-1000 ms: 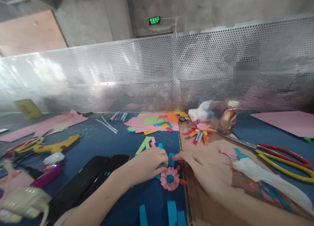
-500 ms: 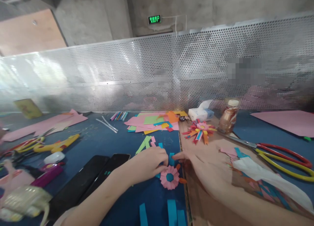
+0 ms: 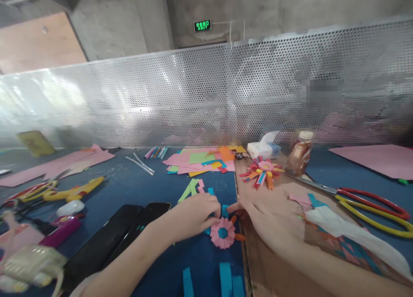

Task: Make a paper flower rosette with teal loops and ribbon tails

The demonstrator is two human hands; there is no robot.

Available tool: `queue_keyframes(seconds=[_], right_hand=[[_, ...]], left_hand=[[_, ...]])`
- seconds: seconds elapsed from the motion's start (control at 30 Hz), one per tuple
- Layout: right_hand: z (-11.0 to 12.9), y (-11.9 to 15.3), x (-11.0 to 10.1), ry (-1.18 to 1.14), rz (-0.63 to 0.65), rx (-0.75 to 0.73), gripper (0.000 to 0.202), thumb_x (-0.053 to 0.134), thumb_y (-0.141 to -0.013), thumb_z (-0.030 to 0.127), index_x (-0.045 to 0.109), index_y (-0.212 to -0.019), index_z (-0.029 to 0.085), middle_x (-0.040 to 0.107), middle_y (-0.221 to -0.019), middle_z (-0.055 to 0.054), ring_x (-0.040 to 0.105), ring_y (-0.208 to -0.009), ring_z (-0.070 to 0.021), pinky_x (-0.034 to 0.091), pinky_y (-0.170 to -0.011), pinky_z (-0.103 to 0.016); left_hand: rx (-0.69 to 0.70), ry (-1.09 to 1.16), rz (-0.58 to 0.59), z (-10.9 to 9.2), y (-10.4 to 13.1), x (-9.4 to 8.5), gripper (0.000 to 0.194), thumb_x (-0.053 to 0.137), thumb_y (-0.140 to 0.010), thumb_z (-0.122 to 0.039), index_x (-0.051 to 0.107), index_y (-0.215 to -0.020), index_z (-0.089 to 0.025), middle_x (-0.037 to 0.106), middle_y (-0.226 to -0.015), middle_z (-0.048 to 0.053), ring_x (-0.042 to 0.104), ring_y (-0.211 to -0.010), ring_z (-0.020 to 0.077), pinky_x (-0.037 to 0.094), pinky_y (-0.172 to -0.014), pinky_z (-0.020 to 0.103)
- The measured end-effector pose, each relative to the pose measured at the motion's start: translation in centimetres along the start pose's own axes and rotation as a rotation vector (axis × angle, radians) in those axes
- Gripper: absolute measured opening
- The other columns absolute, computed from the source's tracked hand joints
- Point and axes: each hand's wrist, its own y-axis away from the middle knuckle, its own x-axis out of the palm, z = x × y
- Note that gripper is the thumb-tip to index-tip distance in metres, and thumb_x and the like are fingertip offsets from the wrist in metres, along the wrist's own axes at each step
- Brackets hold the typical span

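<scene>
Head view, down over table (image 3: 129, 189)

A blue desk (image 3: 129, 189) fills the lower frame. On it lie two black phones (image 3: 109, 239) lower left, a coloured paper pile (image 3: 200, 161) at centre, scissors (image 3: 371, 204) at right and a pink paper flower (image 3: 222, 233) near the bottom centre.

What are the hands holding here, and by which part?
Both hands, left hand and right hand, pinch the top edge of the pink paper flower lying on the table.

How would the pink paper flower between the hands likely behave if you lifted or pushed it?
The pink paper flower is probably very light and would likely slide easily on the table. Its thin folded petals look easily crushed.
</scene>
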Motion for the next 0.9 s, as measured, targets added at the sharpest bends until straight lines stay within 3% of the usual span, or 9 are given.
queue_keyframes(seconds=[0.13, 0.4, 0.57, 0.9], right_hand=[[0.4, 0.1, 0.0, 0.005, 0.020, -0.028, 0.033, 0.049, -0.066, 0.049, 0.066, -0.065, 0.021, 0.065, -0.074, -0.005, 0.056, -0.085, -0.0250, 0.040, -0.079, -0.038], [0.7, 0.3, 0.1, 0.076, -0.026, -0.007, 0.037, 0.041, -0.073, 0.047, 0.065, -0.070, 0.018, 0.064, -0.078, -0.005, 0.056, -0.078, -0.0211, 0.041, -0.074, -0.034], [-0.1, 0.1, 0.1, 0.085, -0.025, -0.008, 0.036, 0.038, -0.077, 0.040, 0.064, -0.078, 0.016, 0.063, -0.078, -0.005, 0.056, -0.073, -0.0190, 0.042, -0.066, -0.031], [-0.1, 0.2, 0.1, 0.088, -0.058, -0.044, 0.031, 0.039, -0.076, 0.038, 0.064, -0.074, 0.019, 0.062, -0.076, -0.004, 0.055, -0.076, -0.0196, 0.041, -0.067, -0.030]], left_hand=[[-0.007, 0.004, 0.006, -0.1, 0.0, -0.1, 0.016, 0.041, -0.084, -0.025, 0.052, -0.077, -0.017, 0.056, -0.080, 0.001, 0.050, -0.077, 0.0129, 0.035, -0.069, 0.023], [-0.095, 0.067, 0.037, 1.3, 0.5, -1.1, 0.015, 0.049, -0.080, -0.027, 0.055, -0.091, -0.018, 0.057, -0.090, 0.003, 0.051, -0.086, 0.0152, 0.038, -0.074, 0.025], [-0.137, 0.099, 0.100, 1.8, 0.5, -1.7, 0.015, 0.055, -0.075, -0.017, 0.057, -0.090, -0.017, 0.058, -0.092, 0.003, 0.052, -0.086, 0.0149, 0.039, -0.074, 0.024], [-0.095, 0.108, 0.026, 2.1, 0.5, -0.7, 0.017, 0.047, -0.077, -0.010, 0.058, -0.087, -0.019, 0.060, -0.087, 0.001, 0.053, -0.081, 0.0129, 0.039, -0.072, 0.022]])
